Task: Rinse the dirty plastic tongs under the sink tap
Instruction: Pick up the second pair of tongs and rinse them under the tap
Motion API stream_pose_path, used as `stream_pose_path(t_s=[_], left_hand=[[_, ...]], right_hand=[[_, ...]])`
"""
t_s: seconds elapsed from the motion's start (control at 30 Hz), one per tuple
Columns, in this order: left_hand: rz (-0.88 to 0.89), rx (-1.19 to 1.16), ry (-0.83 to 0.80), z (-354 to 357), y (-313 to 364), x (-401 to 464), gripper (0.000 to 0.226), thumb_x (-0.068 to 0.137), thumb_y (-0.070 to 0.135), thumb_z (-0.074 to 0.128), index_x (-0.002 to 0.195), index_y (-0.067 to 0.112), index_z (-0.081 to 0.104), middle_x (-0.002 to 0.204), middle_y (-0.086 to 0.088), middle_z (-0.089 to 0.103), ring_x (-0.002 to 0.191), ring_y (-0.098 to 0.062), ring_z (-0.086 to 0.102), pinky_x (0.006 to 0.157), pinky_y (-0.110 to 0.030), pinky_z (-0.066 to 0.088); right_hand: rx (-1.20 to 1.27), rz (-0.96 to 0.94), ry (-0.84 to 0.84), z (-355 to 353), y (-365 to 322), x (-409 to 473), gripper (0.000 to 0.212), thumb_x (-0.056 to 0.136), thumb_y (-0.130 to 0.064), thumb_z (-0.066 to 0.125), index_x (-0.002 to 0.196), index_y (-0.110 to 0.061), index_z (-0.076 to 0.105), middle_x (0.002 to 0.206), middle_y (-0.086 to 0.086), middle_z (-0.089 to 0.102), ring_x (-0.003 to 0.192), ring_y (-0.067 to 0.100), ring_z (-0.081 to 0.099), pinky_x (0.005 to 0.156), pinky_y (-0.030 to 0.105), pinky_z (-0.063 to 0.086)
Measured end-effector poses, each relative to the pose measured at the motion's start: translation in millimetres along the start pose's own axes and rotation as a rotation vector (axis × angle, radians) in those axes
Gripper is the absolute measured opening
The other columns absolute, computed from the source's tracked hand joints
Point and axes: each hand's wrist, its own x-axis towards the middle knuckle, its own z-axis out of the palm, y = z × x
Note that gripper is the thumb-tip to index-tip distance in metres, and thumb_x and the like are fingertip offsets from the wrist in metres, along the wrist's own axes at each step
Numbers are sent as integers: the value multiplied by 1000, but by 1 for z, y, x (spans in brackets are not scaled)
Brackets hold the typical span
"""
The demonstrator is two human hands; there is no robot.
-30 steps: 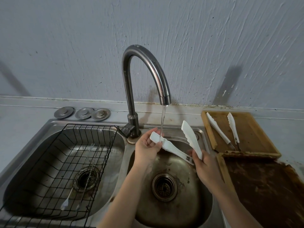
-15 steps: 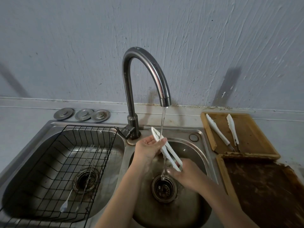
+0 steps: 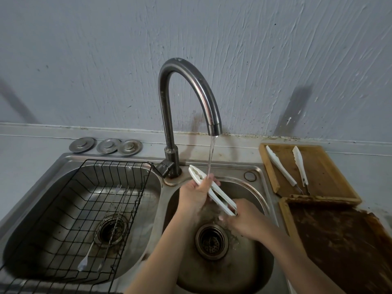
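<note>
Tongs [image 3: 212,190] between left hand [image 3: 196,195] and right hand [image 3: 247,219], under tap [image 3: 186,96].

The tap [image 3: 186,98] rises behind the divide between two sink basins. A wire rack [image 3: 89,209] sits in the left basin [image 3: 42,219] with utensils [image 3: 93,247] lying in it. Over the right basin [image 3: 250,262], the tongs [image 3: 212,190] slant under the water stream, left hand [image 3: 196,195] at the far end, right hand [image 3: 247,220] at the near end. Three sink plugs [image 3: 106,146] lie on the worktop [image 3: 31,149] behind the left basin. Right of the sink, two trays [image 3: 314,172] lie one behind the other, two more tongs [image 3: 280,166] on the far one.
</note>
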Motion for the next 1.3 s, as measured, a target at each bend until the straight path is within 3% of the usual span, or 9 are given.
stream_pose_path(t_s=[0.1,0.23,0.4,0.57,0.67,0.8,0.93,1.1,1.3], left_hand=[[-94,122,-87,3,-16,-11,20,76,27,74,81,8,75,81,-11,77,74,-21,73,63,-29,57],[-155,32,-80,-9,-4,-12,18,75,21,76,77,3,74,85,-15,76,76,-25,72,66,-35,60],[-21,-183,47,-32,26,5,24,83,19,67,97,-1,65,78,-12,69,63,-19,65,64,-30,60],[-28,-86,102,-27,6,15,26,86,28,64,93,3,63,75,-14,69,60,-25,66,53,-31,56],[-174,-208,190,-31,-9,25,29,95,28,50,109,3,53,90,-22,63,58,-26,65,46,-32,53],[-372,-559,207,-26,-20,23,39,100,16,35,129,-10,39,90,-29,56,75,-34,59,53,-44,57],[-515,-809,245,-17,-19,14,35,99,13,37,123,-12,45,85,-30,50,94,-36,59,82,-48,49],[-582,-862,208,-15,-19,8,26,99,11,40,98,-12,53,82,-26,52,68,-27,57,77,-47,51],[-603,-863,181,-7,-13,1,28,98,14,42,90,-11,52,85,-25,52,70,-29,58,78,-44,53]], right_hand=[[18,-40,-4,-2,-4,2,8,83,-31,62,90,-26,64,62,-5,62,45,0,58,40,13,40],[32,-40,-39,5,-1,2,8,81,-31,66,85,-27,61,70,-4,64,58,5,62,47,14,42],[-5,-14,-56,3,7,-3,18,80,-27,69,93,-33,57,80,-4,65,66,9,66,52,17,49],[-178,59,-102,-9,0,-4,29,73,-33,73,97,-23,59,84,-6,64,72,10,66,52,18,44],[-346,-27,-37,-34,-22,-5,39,70,-39,75,99,-24,55,90,-9,61,73,5,62,57,18,47],[-51,-290,242,-57,-65,1,14,78,-22,70,80,-22,56,69,-6,62,44,-2,59,42,10,45],[23,-532,413,-44,-96,14,10,82,-23,68,79,-15,63,62,-2,61,50,7,60,45,19,49],[-129,-748,471,-33,-100,24,14,89,-21,59,91,-10,68,77,2,68,63,2,56,59,10,45],[-178,-820,486,-40,-99,21,19,90,-23,57,97,-12,70,84,7,70,75,13,63,67,31,53]])
